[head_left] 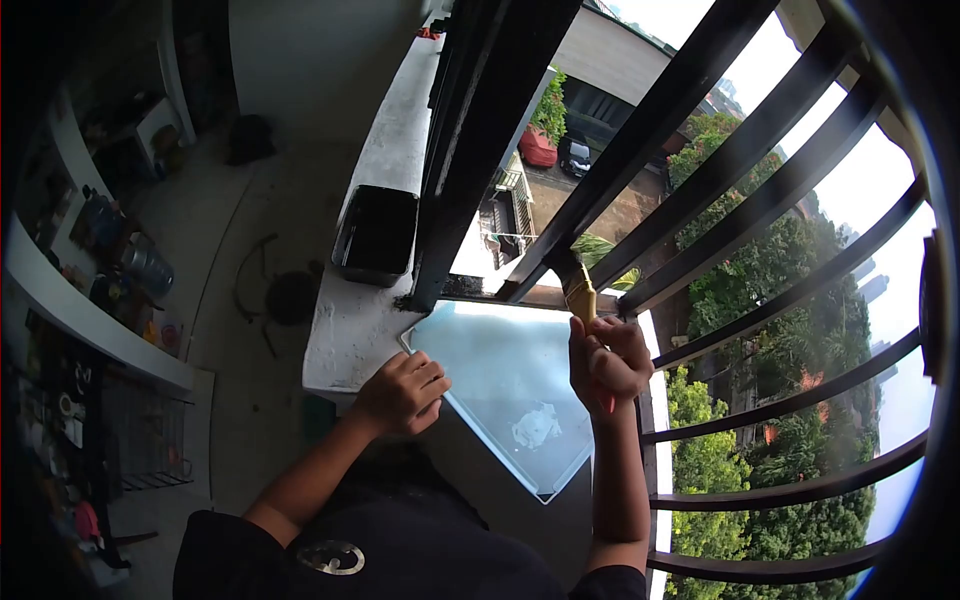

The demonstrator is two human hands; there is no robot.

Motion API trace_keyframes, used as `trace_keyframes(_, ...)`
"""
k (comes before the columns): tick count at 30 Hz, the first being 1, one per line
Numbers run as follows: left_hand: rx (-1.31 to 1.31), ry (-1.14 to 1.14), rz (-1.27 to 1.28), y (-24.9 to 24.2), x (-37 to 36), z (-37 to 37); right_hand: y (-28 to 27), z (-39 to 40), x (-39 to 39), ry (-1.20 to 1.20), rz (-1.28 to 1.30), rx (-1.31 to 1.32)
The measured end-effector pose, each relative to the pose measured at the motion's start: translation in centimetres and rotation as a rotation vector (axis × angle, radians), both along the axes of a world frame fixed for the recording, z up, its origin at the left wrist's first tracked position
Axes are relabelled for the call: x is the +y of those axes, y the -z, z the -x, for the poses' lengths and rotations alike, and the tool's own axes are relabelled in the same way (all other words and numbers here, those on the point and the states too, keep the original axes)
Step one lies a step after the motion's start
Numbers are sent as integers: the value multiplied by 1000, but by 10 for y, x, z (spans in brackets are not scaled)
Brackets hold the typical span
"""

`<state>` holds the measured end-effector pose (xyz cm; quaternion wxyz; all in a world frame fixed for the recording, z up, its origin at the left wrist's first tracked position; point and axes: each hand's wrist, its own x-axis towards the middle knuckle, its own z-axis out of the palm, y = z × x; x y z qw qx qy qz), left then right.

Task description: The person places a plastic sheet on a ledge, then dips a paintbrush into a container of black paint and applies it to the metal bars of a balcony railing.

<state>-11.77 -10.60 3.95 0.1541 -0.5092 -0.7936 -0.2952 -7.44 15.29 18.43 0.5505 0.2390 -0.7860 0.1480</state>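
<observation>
My right hand (612,358) is closed round the yellowish handle of a paintbrush (581,295). Its dark bristles point up and touch, or nearly touch, the lower part of a black railing bar (600,190). Beneath the brush, a pale blue plastic lid or panel (500,370) lies across the ledge and juts toward my body, with a whitish patch on its surface. At its left edge, my left hand (403,393) is curled with the fingers bent over that edge. The fingertips are partly hidden.
A black rectangular tub (376,236) with a dark inside stands on the white ledge (345,340). Black bars curve along the right side, with trees (760,300) and parked cars beyond. A large water bottle (150,264) and household things are at the left.
</observation>
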Motion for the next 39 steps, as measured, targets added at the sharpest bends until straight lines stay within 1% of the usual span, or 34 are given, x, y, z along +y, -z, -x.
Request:
trace_keyframes(1, 2, 5, 0, -1, 0, 0, -2, 0, 4, 9, -53, 46)
trace_keyframes(3, 2, 10, -3, -1, 1, 0, -7, -2, 9, -5, -75, 162)
trace_keyframes(4, 5, 11, -3, 0, 1, 0, -6, -1, 5, -36, 21, 190)
trace_keyframes(7, 5, 12, -4, 0, 1, 1, -4, -2, -5, 29, 11, 155)
trace_keyframes(8, 7, 13, -4, 1, 1, 1, 4, 2, -4, 37, -39, 125)
trace_keyframes(11, 42, 3, -40, 4, 2, 2, 46, 4, -6, 18, 96, 23)
trace_keyframes(13, 42, 0, -34, 3, 2, 3, 61, 2, -11, 14, 111, -14)
trace_keyframes(16, 42, 3, -15, 3, 1, 2, 83, -2, -14, 57, 157, -152)
trace_keyframes(18, 45, 7, -12, 2, 2, 2, 94, -5, -13, 68, 152, -187)
trace_keyframes(20, 32, 5, -30, 1, 2, 2, 101, -9, -12, 62, 190, -430)
trace_keyframes(23, 19, 7, -20, 0, 2, 1, 103, -11, -9, 41, 225, -464)
trace_keyframes(24, 21, 8, -21, 0, 2, 1, 98, -12, -8, 42, 224, -462)
trace_keyframes(26, 13, 7, -29, 0, 2, 1, 83, -18, -8, 49, 239, -581)
trace_keyframes(30, 18, 4, -20, 0, 2, 1, 69, -17, -5, 22, 204, -610)
trace_keyframes(32, 23, -3, -17, -1, 1, 0, 58, -10, -5, 23, 162, -430)
trace_keyframes(39, 46, 1, -28, 3, 2, 1, -15, 4, -2, -20, 119, -214)
